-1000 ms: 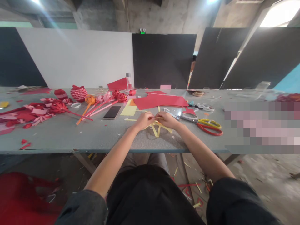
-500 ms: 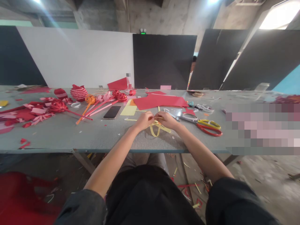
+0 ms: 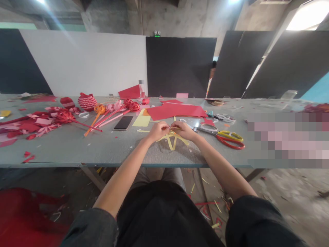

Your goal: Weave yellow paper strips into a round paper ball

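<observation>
Yellow strips (image 3: 172, 148) are located at the near middle of the table (image 3: 102, 147), under and between both hands. A rounded loop was formed by the near strip half a second ago; now a pointed V is shown, much like a second ago. Hands barely shifted. By this, the strips are judged to be bent or turned at the fingertips, with the piece still loose. Left hand (image 3: 157, 132): fingers curled, closed on the strips, it seems. Right hand (image 3: 185, 130): likewise pinched on them, tips nearly meeting the left's. Exact grip is hidden by the fingers.

Beyond the hands, red sheets (image 3: 176, 111) are laid overlapping; a yellow sheet (image 3: 141, 121) and phone (image 3: 123, 122) are placed to the left. Scissors (image 3: 235, 148) are left to the right, beside the right forearm. Farther left, a red-pink paper pile (image 3: 38, 125), an orange stick (image 3: 91, 125) and a woven ball (image 3: 86, 102) are spread. A bottle (image 3: 141, 90) is stood at the back.

The table is backed by a white panel (image 3: 82, 61) and black panels (image 3: 180, 65); a person (image 3: 211, 77) is partly seen through a gap. The floor (image 3: 295, 206) is littered with scraps. Far right is pixelated.
</observation>
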Demonstrator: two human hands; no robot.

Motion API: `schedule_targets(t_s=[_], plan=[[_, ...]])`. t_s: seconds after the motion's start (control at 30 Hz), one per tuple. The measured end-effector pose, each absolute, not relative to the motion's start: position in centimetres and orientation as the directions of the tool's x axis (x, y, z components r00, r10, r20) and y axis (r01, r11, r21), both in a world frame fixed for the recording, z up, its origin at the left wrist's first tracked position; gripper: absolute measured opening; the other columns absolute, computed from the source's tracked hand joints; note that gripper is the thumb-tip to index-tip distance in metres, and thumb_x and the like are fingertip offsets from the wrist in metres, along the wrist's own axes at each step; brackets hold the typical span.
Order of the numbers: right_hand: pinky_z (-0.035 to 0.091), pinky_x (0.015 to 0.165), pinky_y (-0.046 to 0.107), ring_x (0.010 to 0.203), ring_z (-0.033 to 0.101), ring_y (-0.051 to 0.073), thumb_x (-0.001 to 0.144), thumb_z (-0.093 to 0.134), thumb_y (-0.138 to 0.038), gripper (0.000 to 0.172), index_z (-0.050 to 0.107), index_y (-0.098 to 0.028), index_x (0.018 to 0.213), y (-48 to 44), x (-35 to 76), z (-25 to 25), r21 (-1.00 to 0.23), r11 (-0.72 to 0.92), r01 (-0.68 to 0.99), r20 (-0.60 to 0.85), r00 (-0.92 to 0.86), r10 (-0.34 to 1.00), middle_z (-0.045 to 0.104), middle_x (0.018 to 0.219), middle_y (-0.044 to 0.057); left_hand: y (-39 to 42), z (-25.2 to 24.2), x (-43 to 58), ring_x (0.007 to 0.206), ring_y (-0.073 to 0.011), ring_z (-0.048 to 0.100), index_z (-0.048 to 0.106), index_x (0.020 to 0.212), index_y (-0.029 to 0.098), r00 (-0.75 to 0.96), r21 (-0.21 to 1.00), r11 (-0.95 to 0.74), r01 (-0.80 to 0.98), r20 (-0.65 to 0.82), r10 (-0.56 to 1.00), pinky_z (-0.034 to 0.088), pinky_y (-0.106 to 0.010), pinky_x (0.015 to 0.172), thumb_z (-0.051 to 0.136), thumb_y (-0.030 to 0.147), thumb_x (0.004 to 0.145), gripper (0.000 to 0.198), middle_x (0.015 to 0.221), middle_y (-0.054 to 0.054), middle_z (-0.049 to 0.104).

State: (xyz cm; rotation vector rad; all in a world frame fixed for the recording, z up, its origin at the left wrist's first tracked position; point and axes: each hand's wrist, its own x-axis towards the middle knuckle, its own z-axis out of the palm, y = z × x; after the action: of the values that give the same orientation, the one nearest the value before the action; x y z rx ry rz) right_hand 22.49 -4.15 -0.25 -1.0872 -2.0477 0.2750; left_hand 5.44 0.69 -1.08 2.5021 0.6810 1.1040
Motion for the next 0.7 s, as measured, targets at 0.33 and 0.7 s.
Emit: schedule_targets(t_s=[0.33,0.7], plan=[[0.036,0.060,0.025,0.064,0.048,0.013,0.079,0.047,-0.034,0.019,0.055,-0.018,0.073,-4.1,22.4,-0.5,-0.519,0.620,0.588,0.575,-0.297,0.763,0.056,0.069,0.002,0.8,-0.9,5.4,0.073,-0.0142,0.060,0.064,0.067,0.013,0.529,0.535,-0.787,0.307,0.592,0.609,0.044,-0.023,0.065,0.050,0.014,0.074,0.016,0.076,-0.004,0.066],[0.043,0.064,0.028,0.068,0.058,0.017,0.073,0.052,-0.033,0.015,0.057,-0.018,0.074,-3.1,23.7,-0.3,-0.708,0.449,0.545,0.595,0.119,0.795,0.064,0.069,0.003,0.2,-0.4,5.2,0.066,-0.0139,0.061,0.064,0.061,0.014,0.527,0.652,-0.731,0.200,0.558,0.641,0.045,-0.024,0.061,0.052,0.038,0.079,0.033,0.069,-0.005,0.067]])
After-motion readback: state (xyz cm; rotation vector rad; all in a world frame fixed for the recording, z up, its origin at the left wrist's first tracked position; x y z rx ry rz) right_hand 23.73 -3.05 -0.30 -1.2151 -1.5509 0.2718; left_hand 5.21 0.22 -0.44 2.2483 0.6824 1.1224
